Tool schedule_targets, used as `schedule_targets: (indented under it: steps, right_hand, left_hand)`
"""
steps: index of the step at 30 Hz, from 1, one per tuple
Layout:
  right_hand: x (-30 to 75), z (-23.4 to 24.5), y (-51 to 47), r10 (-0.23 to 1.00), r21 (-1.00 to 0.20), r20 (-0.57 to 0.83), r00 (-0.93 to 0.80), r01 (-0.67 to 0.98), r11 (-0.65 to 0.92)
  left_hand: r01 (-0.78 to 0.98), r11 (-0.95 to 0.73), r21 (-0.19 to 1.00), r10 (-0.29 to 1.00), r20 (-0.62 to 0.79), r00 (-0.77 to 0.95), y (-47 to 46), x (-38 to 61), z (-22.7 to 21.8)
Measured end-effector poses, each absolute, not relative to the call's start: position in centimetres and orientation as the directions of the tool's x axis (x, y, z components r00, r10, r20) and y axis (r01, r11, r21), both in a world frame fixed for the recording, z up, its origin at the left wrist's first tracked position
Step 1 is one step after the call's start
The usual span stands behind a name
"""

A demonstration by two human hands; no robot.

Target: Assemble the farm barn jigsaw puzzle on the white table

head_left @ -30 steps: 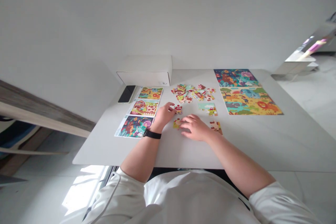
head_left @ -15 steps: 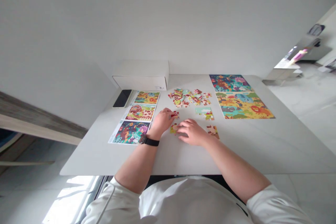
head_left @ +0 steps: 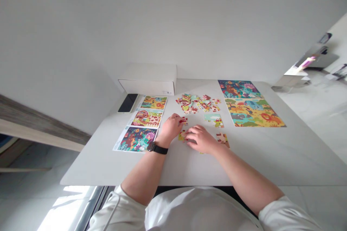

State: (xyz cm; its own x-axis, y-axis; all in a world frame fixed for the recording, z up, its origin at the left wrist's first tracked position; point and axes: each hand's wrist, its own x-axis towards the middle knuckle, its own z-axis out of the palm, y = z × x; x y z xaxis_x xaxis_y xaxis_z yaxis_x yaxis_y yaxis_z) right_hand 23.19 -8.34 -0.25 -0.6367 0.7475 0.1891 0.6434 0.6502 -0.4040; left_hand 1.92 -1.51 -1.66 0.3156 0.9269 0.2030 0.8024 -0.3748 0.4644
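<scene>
My left hand pinches a small red puzzle piece just above the white table. Flat beside it lies my right hand, fingers pressing on a yellow joined patch of pieces. A black watch is on my left wrist. Behind the hands is a heap of several loose pieces. A small joined green-blue patch and an orange one lie to the right of my hands.
Two finished puzzles lie at the right rear. Three picture cards line the left side, with a black phone and a white box behind them against the wall.
My left hand has brought the red piece a little closer to the yellow patch under my right hand. The view has shifted slightly; the rest on the table has not moved.
</scene>
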Motion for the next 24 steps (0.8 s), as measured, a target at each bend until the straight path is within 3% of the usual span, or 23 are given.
schedule_targets:
  steps: [9, 14, 17, 24]
  right_hand:
    - [25.8, 3.5, -5.3, 0.748, -0.488, 0.125, -0.652, 0.616, 0.618]
    - [29.6, 4.1, 3.6, 0.944, -0.394, 0.072, -0.322, 0.861, 0.323]
    - [30.5, 3.9, 9.2, 0.990, -0.352, 0.015, -0.142, 0.926, 0.138]
    - [28.2, 3.1, 16.0, 0.994, -0.309, -0.053, -0.093, 0.948, 0.073]
  left_hand:
    - [0.716, -0.306, 0.627, 0.945, 0.289, 0.150, -0.5, 2.7, -1.7]
    - [0.662, -0.303, 0.686, 0.945, 0.304, 0.117, -0.2, 2.7, -2.1]
    - [0.651, -0.293, 0.701, 0.950, 0.290, 0.116, -0.2, 2.8, -2.1]
    - [0.642, -0.307, 0.702, 0.950, 0.261, 0.169, -0.3, 3.1, -2.2]
